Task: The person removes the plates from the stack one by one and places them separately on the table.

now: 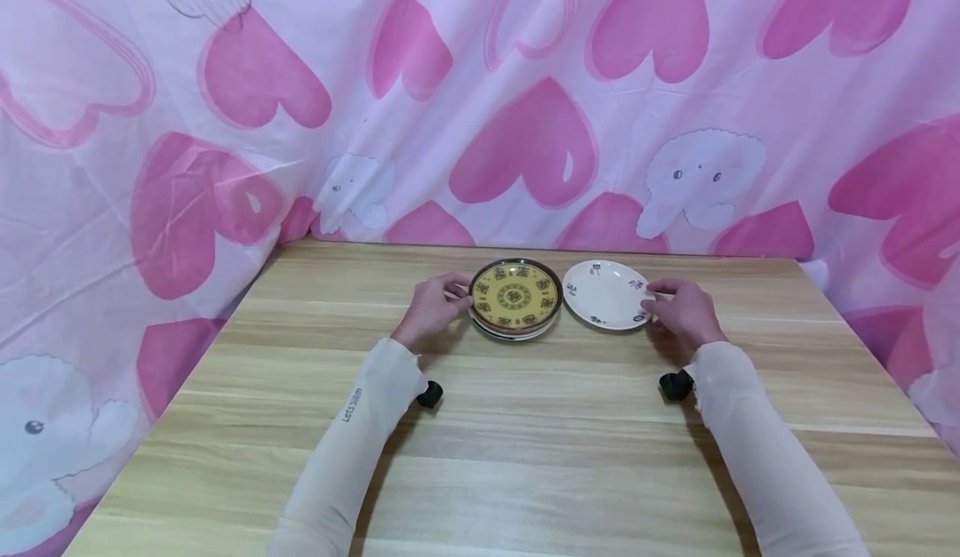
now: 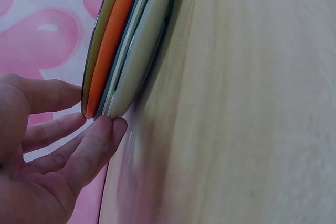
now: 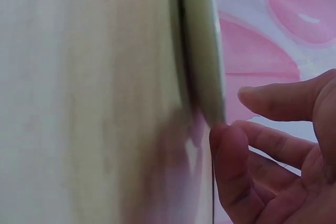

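Note:
A stack of plates (image 1: 514, 294) rests on the table, topped by a yellow plate with a dark brown rim and a printed pattern. From the left, my left hand (image 1: 435, 307) pinches the edge of this stack. In the left wrist view, the thumb meets the top rim and fingertips (image 2: 118, 125) are at the pale bottom plate, with an orange layer (image 2: 113, 40) between. To the right lies a white plate (image 1: 606, 294) with small prints around its rim. My right hand (image 1: 684, 311) touches its right edge with a fingertip; in the right wrist view, the thumb stands apart from the rim.
The wood-grain table (image 1: 517, 474) spreads below and around the plates. Behind and at the sides hangs a pink curtain (image 1: 525, 140) with hearts and white animals. Small black devices (image 1: 677, 387) are at both wrists, close over the table.

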The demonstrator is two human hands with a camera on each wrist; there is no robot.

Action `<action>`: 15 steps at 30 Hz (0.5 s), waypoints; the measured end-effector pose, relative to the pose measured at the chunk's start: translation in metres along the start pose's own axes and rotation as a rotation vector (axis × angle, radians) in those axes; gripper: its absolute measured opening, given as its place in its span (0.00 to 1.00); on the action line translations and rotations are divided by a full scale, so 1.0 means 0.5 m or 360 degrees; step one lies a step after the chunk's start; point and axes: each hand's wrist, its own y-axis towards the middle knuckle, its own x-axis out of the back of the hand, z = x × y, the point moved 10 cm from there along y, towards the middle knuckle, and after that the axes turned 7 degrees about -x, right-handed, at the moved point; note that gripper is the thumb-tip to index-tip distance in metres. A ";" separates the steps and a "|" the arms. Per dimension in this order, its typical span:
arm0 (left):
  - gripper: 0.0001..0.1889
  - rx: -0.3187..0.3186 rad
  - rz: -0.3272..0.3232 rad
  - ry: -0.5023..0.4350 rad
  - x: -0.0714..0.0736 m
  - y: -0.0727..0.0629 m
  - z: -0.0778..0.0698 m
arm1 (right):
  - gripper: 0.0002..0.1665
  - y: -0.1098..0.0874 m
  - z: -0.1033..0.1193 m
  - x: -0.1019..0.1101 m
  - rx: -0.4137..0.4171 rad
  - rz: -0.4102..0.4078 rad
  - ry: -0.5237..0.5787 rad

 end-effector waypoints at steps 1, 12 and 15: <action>0.20 0.0000 0.0000 -0.0003 0.000 0.000 -0.001 | 0.30 -0.002 0.004 0.003 0.0011 -0.0006 -0.0004; 0.18 0.0000 0.0011 0.0014 0.001 0.004 -0.003 | 0.37 -0.005 0.037 0.008 0.0044 0.0013 -0.0067; 0.18 0.0004 0.0011 0.0014 0.000 0.004 -0.002 | 0.39 -0.006 0.043 0.006 0.0042 0.0025 -0.0049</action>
